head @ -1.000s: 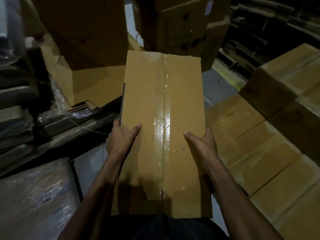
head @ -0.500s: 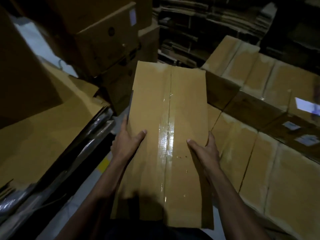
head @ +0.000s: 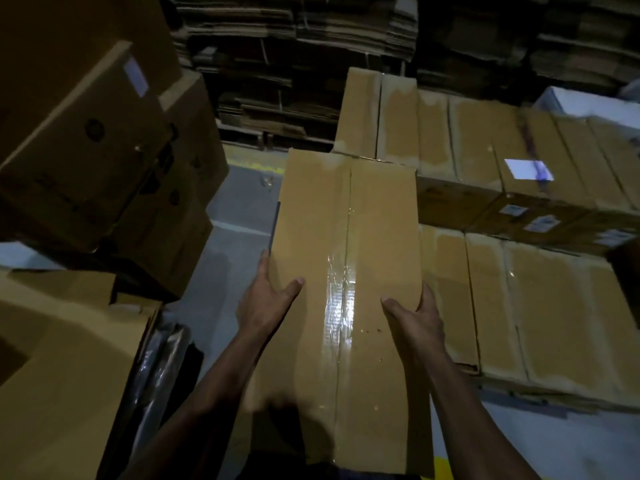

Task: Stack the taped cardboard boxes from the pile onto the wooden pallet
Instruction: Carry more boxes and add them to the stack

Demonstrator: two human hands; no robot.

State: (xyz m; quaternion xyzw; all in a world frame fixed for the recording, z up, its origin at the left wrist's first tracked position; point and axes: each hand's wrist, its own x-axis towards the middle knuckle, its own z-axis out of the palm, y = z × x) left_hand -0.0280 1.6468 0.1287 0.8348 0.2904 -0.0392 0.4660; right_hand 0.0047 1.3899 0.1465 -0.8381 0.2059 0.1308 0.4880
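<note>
I carry a long taped cardboard box [head: 349, 244] lengthwise in front of me, clear tape running down its middle seam. My left hand [head: 265, 299] grips its left edge, thumb on top and fingers down the side. On the box's right edge my right hand [head: 414, 317] holds the same way. To the right lie rows of stacked taped boxes [head: 519, 306], a lower row near me and a higher row [head: 467, 140] behind. The pallet under them is hidden.
Large brown cartons [head: 93, 150] are piled at the left, with an open carton [head: 59, 368] below them. Flattened cardboard stacks [head: 294, 46] fill the dark back wall. Grey floor [head: 239, 209] shows between the left pile and the carried box.
The view has swung right with the box in both hands. The stacked rows on the right are now nearer and more fully in view. My grip has not changed.
</note>
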